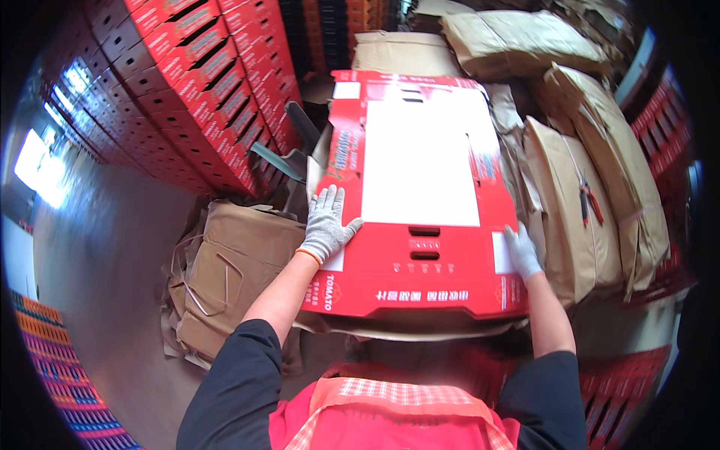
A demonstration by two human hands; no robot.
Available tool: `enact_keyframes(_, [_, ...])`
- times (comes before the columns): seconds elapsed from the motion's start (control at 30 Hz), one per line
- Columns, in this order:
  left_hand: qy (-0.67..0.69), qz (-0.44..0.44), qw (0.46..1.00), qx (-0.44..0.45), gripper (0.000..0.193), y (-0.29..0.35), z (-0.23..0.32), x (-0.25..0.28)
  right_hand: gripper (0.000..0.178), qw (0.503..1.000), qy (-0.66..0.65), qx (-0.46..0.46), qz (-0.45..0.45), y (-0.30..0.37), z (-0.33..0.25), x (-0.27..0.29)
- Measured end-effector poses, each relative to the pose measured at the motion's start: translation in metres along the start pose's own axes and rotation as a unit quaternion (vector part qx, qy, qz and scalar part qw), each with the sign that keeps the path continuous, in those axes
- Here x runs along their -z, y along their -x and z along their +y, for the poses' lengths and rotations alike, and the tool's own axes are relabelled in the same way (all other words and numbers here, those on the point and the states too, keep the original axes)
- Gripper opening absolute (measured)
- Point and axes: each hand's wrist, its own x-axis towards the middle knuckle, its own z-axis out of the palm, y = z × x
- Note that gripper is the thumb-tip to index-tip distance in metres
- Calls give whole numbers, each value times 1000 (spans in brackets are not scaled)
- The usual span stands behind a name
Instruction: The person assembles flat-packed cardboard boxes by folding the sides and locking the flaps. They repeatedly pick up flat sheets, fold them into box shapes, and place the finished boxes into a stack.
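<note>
A flat red-and-white cardboard box blank lies in front of me, with slots and flaps cut into it. My left hand, in a grey knit glove with an orange cuff, rests flat near its left edge, fingers stretched and thumb apart. At the right edge, my gloved right hand touches the cardboard with its fingers extended, slightly blurred. Brown wrapping paper shows beneath the blank's front edge. How many blanks lie under the top one is hidden.
Tall stacks of red boxes rise at the left. Brown paper-wrapped bundles lie to the right and behind; red-handled pliers or cutters rest on one. Another brown bundle with loose strapping sits low left. Colourful crates stand at lower left.
</note>
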Motion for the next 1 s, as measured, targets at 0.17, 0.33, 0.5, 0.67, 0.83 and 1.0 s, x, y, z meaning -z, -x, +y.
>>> enact_keyframes(0.17, [341, 21, 939, 39, 85, -13, -50, -13, 79, 997, -69, 3, -29, -1, 28, 0])
enact_keyframes(0.33, [875, -96, 444, 169, 72, -4, -74, -57, 79, 992, -116, -36, -30, -7, 29, -8])
enact_keyframes(0.5, [654, -25, 731, 195, 54, -1, -90, -76, 71, 971, -233, -42, -44, -3, 36, -10])
enact_keyframes(0.67, [802, -88, 396, 438, 56, 17, -87, -82, 64, 961, -269, -46, -36, 4, 37, -7])
enact_keyframes(0.83, [793, -90, 428, 423, 59, 27, -81, -79, 67, 945, -315, -66, -57, 8, 29, -2])
enact_keyframes(1.0, [775, -104, 463, 417, 62, 12, -73, -73, 70, 951, -295, -63, -74, 5, 18, 11])
